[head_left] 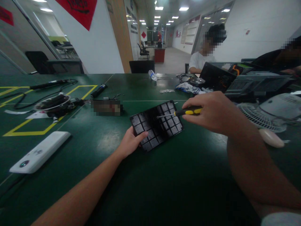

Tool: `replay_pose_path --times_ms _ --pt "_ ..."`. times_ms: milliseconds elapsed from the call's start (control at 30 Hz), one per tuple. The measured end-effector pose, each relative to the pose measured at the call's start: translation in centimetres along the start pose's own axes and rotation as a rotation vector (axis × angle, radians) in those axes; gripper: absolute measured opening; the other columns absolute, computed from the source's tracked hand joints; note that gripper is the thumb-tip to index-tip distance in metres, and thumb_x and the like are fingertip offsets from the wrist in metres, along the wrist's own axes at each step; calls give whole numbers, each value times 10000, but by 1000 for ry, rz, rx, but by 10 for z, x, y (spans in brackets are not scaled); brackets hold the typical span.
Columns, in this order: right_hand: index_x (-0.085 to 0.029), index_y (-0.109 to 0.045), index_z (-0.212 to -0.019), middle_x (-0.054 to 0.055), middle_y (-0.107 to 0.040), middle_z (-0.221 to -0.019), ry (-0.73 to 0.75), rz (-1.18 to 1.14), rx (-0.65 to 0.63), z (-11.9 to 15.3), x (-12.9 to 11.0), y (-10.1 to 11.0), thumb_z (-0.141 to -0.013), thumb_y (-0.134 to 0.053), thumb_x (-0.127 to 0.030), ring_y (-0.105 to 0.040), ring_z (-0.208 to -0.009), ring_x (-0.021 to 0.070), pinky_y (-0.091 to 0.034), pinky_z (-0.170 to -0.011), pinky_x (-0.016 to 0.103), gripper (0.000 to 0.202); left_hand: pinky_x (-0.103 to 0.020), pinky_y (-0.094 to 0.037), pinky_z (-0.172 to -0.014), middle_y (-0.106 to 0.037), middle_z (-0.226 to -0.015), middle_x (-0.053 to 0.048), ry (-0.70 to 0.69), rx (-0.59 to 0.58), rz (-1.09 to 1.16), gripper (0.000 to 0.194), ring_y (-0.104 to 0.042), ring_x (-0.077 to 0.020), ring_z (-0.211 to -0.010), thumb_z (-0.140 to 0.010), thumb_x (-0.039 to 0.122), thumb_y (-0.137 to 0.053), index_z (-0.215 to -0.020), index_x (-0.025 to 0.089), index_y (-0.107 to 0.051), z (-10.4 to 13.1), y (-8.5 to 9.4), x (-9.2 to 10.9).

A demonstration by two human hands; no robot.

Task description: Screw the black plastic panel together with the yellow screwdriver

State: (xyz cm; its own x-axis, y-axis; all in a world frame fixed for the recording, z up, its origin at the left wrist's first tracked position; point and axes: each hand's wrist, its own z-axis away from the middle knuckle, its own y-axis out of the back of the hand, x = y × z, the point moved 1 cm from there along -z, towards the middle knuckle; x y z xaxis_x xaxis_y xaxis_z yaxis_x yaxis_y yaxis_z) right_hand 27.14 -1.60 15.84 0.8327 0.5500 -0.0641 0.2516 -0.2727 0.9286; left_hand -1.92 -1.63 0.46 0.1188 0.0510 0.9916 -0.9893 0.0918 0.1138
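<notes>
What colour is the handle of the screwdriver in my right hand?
Black with yellow patches on the screwdriver handle, seen in the head view.

One screwdriver point(190, 111), one black gridded panel point(157, 129), one clear bottle point(153, 75), one white fan point(255, 116), two people point(201, 61)

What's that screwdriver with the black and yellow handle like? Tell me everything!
The black and yellow handled screwdriver has a thin, silvery, metal-looking shaft; its handle looks like plastic or rubber. The right hand grips it. It's nearly level, tip toward the left, over a black, gridded, rectangular panel. Whether the tip touches, I can't tell.
</notes>
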Motion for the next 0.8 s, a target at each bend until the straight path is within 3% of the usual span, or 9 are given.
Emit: replay_pose_path --times_ms 100,400,667,800 --pt "-230 -819 -986 75 -808 -954 -8 -4 -2 0 1 0 -899 -656 -349 -751 -868 287 -546 -823 431 219 -465 -626 -926 -799 -1183 -119 -22 -15 25 512 -761 -318 -1093 -765 428 -833 -1179 180 -662 0 0 0" --pt "-238 -819 -992 71 -810 -963 0 -7 2 0 3 0 -904 -652 -340 -750 -878 294 -542 -819 438 215 -454 -619 -950 -795 -1176 -109 -6 -11 18 508 -761 -303 -1088 -777 412 -832 -1193 185 -650 -1 1 -1" --pt "-292 -826 -1042 69 -796 -1032 39 12 23 2 1 5 -911 -668 -288 -747 -959 309 -548 -833 438 205 -426 -632 -860 -793 -1175 -108 0 -14 26 502 -763 -304 -1057 -774 416 -831 -1186 196 -646 1 0 1" --pt "-278 -824 -1041 68 -792 -1060 68 4 85 2 -1 7 -922 -661 -259 -740 -980 302 -541 -842 428 203 -379 -620 -732 -796 -1090 -98 18 -14 -18 476 -765 -285 -938 -791 430 -819 -1169 196 -651 2 1 1"
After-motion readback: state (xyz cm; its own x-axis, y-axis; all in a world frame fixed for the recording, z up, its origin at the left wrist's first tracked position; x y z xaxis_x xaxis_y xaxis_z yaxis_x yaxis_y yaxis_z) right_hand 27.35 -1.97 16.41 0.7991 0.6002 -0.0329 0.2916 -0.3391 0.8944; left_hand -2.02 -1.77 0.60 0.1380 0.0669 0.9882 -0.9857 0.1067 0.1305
